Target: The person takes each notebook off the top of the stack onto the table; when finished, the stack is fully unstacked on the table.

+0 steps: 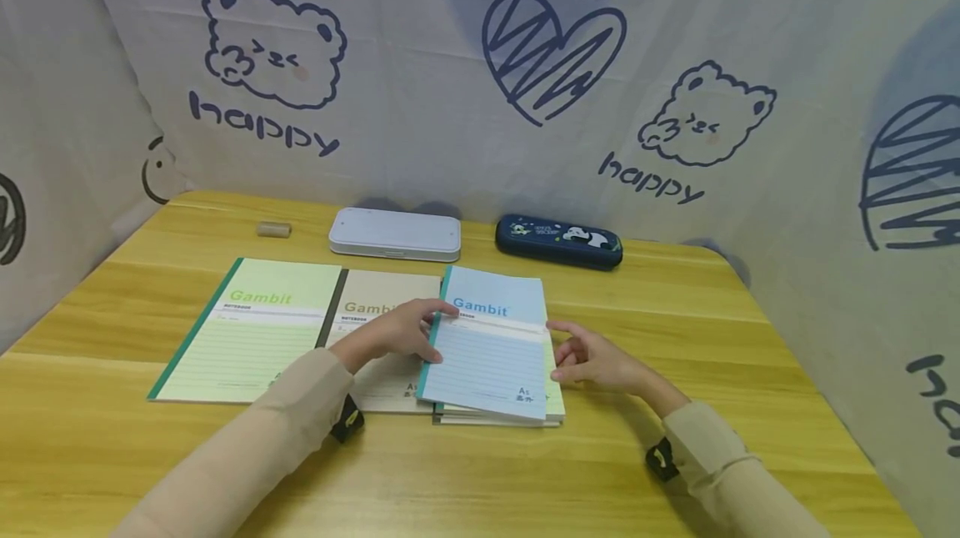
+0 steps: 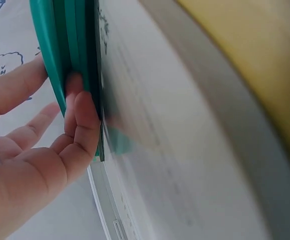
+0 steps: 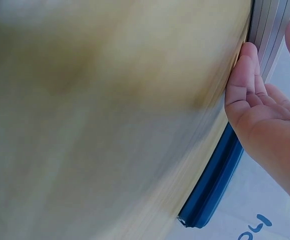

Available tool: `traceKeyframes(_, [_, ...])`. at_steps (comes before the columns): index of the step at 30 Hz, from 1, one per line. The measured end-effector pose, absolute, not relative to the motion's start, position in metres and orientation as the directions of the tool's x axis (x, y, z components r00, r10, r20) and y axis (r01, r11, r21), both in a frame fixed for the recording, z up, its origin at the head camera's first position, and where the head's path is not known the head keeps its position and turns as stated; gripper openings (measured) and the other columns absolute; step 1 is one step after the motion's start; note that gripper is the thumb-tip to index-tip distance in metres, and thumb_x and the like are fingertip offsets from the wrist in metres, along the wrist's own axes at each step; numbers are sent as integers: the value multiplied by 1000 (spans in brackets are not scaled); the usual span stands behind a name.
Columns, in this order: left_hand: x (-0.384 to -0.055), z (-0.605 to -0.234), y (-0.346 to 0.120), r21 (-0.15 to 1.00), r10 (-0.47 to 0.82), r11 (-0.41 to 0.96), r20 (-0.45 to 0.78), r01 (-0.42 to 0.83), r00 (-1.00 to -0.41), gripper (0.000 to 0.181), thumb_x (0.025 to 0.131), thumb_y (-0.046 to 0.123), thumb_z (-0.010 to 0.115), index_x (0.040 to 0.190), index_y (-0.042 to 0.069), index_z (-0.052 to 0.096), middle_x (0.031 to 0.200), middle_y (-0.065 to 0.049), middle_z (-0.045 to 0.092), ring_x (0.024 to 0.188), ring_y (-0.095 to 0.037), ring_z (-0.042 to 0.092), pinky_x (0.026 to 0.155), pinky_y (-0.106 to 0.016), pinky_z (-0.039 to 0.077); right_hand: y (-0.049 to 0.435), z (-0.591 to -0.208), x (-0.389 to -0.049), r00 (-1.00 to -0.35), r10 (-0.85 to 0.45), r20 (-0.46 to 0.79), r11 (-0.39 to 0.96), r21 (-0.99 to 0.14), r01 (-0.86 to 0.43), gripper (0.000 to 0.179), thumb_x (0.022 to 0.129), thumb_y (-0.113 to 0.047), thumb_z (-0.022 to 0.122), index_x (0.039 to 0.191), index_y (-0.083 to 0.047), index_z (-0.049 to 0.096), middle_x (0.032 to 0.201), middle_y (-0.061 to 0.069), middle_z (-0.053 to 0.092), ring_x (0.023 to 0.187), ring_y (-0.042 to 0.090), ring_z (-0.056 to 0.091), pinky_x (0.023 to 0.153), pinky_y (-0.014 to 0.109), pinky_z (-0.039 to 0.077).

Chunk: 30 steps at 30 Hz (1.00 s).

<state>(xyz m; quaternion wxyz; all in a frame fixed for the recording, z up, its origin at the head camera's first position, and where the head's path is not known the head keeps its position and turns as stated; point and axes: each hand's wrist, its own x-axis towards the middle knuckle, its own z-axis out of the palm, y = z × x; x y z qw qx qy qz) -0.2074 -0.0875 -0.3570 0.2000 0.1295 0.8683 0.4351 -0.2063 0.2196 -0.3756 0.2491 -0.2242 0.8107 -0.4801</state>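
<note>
Notebooks [image 1: 258, 338] are covering the middle of the worktop [image 1: 712, 321], and we are seeing a blue notebook [image 1: 487, 375] lying slightly askew on top of a small stack, with a pale-green notebook [image 1: 555, 404] showing beneath its right edge. We are watching the left hand [image 1: 401, 329] gripping the blue notebook by its teal spine [image 2: 72, 40], while the right hand [image 1: 596, 359], its fingers relaxed, is touching the stack's right side. Just left of the stack, we are finding a beige notebook [image 1: 375, 392], which the left hand is partly hiding, and beside that a green-covered notebook [image 1: 281, 338]. Toward the back, a white case [image 1: 395, 233], a navy panda case [image 1: 558, 244] and a small tan cylinder [image 1: 273, 229] are sitting before a curtain [image 1: 420, 87] that is displaying hearts and bears.
</note>
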Motion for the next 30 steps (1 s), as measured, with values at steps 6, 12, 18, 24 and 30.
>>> traceKeyframes(6, [-207,-358,-94,824,424,566,-258,31,-868,66,66,-7,73,125,12,52,131,-22,35,111,-33,39,89,-43,35,220,-375,-206,-778,-597,-193,452,-883,-129,75,80,-6,65,137,8,19,93,15,54,79,20,52,67,22,44])
traceKeyframes(12, [-204,-358,-105,881,482,473,-284,-26,-829,71,63,-10,73,127,14,52,142,-19,21,115,-32,34,81,-39,41,221,-374,-206,-778,-598,-193,457,-879,-134,75,80,-6,65,137,8,18,93,16,54,79,20,51,66,22,44])
traceKeyframes(18, [-202,-362,-119,927,536,363,-292,-96,-792,72,64,-9,71,129,12,49,131,-18,33,80,-22,48,50,-27,42,220,-373,-205,-777,-600,-192,455,-880,-134,75,81,-7,65,136,9,17,95,16,54,81,21,53,69,23,45])
traceKeyframes(24, [-200,-362,-127,948,561,297,-267,-110,-783,67,68,-8,67,130,8,47,123,-16,39,73,-19,47,50,-26,41,220,-374,-205,-777,-601,-186,451,-882,-138,74,81,-6,65,136,9,18,94,16,54,81,21,53,68,23,45])
traceKeyframes(30, [-197,-361,-128,958,560,258,-256,-128,-788,64,73,-11,58,133,6,43,130,-17,35,84,-20,51,63,-29,47,219,-374,-204,-776,-604,-180,449,-882,-144,74,81,-6,64,136,9,18,94,16,54,81,21,53,67,23,45])
